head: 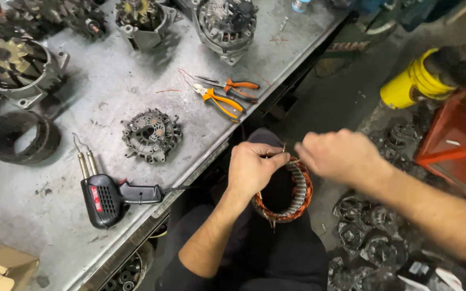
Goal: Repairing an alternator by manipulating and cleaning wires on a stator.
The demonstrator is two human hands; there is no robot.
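We hold a stator ring [289, 196], its copper winding showing orange round the laminated core, on our lap just off the front edge of the bench [109, 91]. Our left hand [252, 167] steadies the ring's top rim, its grip pinched closed on a thin copper lead that sticks up from the winding. Our right hand [338, 156] meets it from the other side, fingers closed near the same lead; whether it grips the wire itself we cannot tell, since the picture blurs there. Resting the ring on the lap seems to keep both hands free for the fine wire.

On the bench, nearest us, lies a black soldering gun [109, 196] with its twin tips pointing away. Beyond it sits a round finned end cover [151, 134], and to the right two orange-handled pliers [225, 97] lie crossed beside stray wire clippings. A dark ring [21, 136] and several alternator housings [225, 24] line the far side; one open housing [14, 64] shows its claw rotor inside. On the floor to our right are more dark parts [362, 231], a yellow drum [413, 81] and a red frame [459, 140].
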